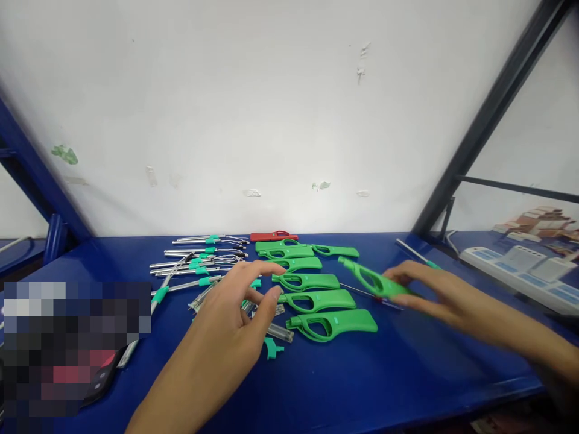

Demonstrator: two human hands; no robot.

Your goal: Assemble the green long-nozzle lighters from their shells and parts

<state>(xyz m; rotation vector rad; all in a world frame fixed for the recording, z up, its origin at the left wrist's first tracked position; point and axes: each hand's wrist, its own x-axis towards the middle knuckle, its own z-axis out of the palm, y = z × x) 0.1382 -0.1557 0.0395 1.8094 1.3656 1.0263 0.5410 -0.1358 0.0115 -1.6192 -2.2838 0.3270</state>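
White wall (pixel 289 108) (marked by small peeling patches (pixel 252 193)), blue tabletop (pixel 429 367), dark slanting post (pixel 488 114) at right

Eight green handles (pixel 355 322), one red handle (pixel 265 237)

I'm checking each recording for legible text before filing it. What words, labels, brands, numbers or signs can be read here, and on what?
None can be read.
Dark device: mostly pixelated; the marks near its corner are too small.
Green casings: nothing legible, including the blurred one in the right hand.
White object: too blurred to tell.
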